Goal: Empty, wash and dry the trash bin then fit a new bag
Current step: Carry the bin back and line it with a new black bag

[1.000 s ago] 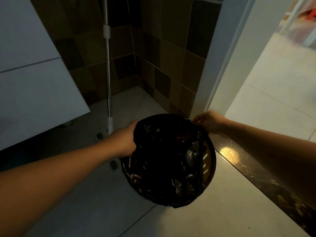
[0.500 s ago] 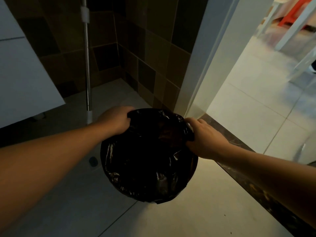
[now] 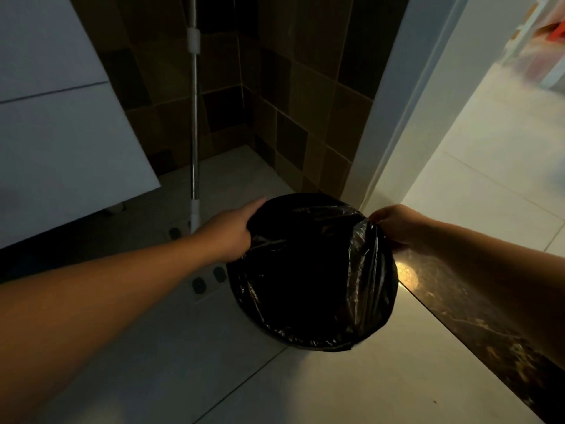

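Observation:
A round trash bin (image 3: 293,339) stands on the pale tiled floor in a dim corner, wrapped in a glossy black bag (image 3: 312,270) that covers its mouth and rim. My left hand (image 3: 229,234) grips the bag's edge at the bin's left rim, index finger stretched along it. At the right rim my right hand (image 3: 394,223) pinches a pulled-up fold of the bag. The bin's inside is too dark to see.
A mop handle (image 3: 193,117) stands upright behind the bin against the brown tiled wall. A white cabinet (image 3: 61,123) fills the left. A white door frame (image 3: 394,117) and a dark marble threshold (image 3: 477,316) lie right, with a bright room beyond. A floor drain (image 3: 208,280) sits left of the bin.
My right hand has shifted from grasping the rim to pinching a raised fold of bag. The left hand's index finger has straightened along the edge. The bag now lies smoother over the bin.

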